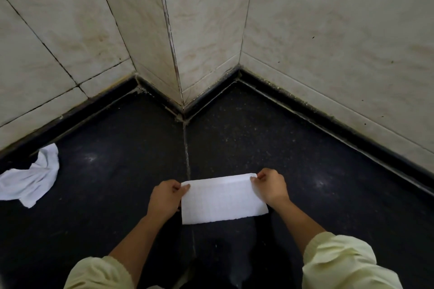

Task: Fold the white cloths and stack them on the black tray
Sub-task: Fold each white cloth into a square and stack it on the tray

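At the bottom of the frame, two pale yellow sleeves, the left sleeve (pixel 98 274) and the right sleeve (pixel 345 263), are pushed up over bare forearms that reach toward the centre. The left hand (pixel 166 197) pinches the upper left corner of a folded white cloth (pixel 223 197), thumb on top and fingers curled beneath. The right hand (pixel 272 186) pinches the upper right corner in the same way. The cloth is stretched between them as a flat, smooth rectangle in the lower centre of the frame, its top edge tilted slightly up to the right. Whether its lower edge rests on the surface cannot be told.

Beneath it is a dark speckled counter (pixel 105 218), with a pale seam (pixel 187 148) running from the hands up to the wall corner. At the left edge of the frame, well apart from the hands, a crumpled white cloth (pixel 30 179) lies in a loose heap on the counter. A black skirting strip (pixel 305 110) borders the counter, and above it are stained cream wall tiles (pixel 328 42).
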`<state>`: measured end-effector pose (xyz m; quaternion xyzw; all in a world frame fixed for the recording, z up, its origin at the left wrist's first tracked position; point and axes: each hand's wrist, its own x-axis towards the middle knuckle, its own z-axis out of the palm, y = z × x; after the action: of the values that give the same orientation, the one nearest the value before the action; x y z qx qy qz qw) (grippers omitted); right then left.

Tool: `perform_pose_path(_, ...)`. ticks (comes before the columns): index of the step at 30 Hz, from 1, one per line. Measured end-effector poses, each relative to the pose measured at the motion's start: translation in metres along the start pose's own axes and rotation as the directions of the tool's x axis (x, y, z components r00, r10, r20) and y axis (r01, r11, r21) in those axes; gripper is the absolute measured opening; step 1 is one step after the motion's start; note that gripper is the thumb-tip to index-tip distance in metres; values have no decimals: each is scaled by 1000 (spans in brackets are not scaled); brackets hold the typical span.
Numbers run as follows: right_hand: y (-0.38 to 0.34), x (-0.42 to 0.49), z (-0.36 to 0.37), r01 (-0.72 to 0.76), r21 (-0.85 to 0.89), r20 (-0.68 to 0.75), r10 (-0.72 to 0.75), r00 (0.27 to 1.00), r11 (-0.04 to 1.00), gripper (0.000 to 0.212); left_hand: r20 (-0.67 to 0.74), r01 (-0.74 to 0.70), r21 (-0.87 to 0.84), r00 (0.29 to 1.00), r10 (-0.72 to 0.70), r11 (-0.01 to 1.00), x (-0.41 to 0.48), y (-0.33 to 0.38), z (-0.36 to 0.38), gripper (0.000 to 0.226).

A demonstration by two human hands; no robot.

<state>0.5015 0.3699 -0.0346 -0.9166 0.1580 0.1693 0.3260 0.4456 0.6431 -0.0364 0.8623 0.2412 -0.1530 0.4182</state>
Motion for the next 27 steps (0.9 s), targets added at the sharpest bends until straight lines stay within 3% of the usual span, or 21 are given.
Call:
perform_pose_path(5,1,-3,1,12,-33,-32,-13,999,999,16,-90,-14,111,996,24,994,-2,-1,3,23)
perform_pose_path(11,12,-18,-11,125,21,-108,-122,987,992,8,-203,-163,47,965,169,986,-22,-6,4,24)
perform_pose_path(16,22,-37,-3,222,-72,-43,-226,973,972,12,-142,-266,81,951,276,960,-42,-16,14,24)
perform_pose_path(24,23,-45,3,84,-114,-58,-91,994,990,13,5,-264,149,964,266,953,-48,-26,22,47)
perform_pose_path(27,20,-43,3,-4,-52,-62,1,998,999,30,21,-286,147,958,286,947,-47,-29,20,49)
